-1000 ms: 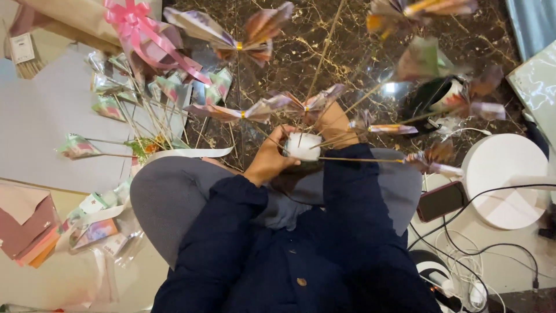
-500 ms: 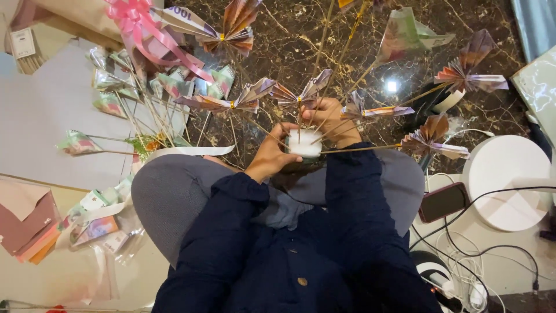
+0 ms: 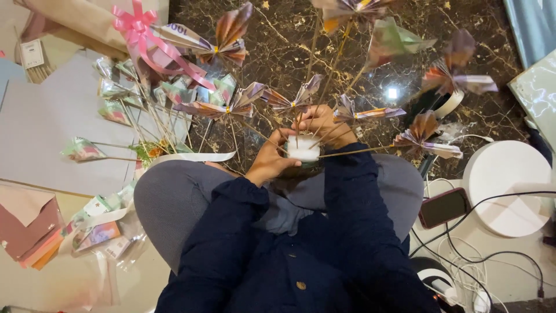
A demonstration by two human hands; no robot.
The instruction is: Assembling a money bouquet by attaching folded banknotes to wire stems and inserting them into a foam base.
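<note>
Sticks [image 3: 347, 152] topped with folded paper fans have been spread wider since before, gripped by the right hand [image 3: 324, 124] while the white roll [image 3: 303, 148] is clasped by the left hand [image 3: 271, 159].

Stick-mounted folded-note butterflies [image 3: 301, 99] fan all around the hands; bare marble floor [image 3: 272, 40] only beyond them, phone [image 3: 443, 207] and cables [image 3: 463, 255] crowd the right.

We see a small white roll [image 3: 303, 148] upright above the lap, thin sticks [image 3: 347, 152] bearing folded paper butterflies [image 3: 298, 99] fanning outward from it.
</note>
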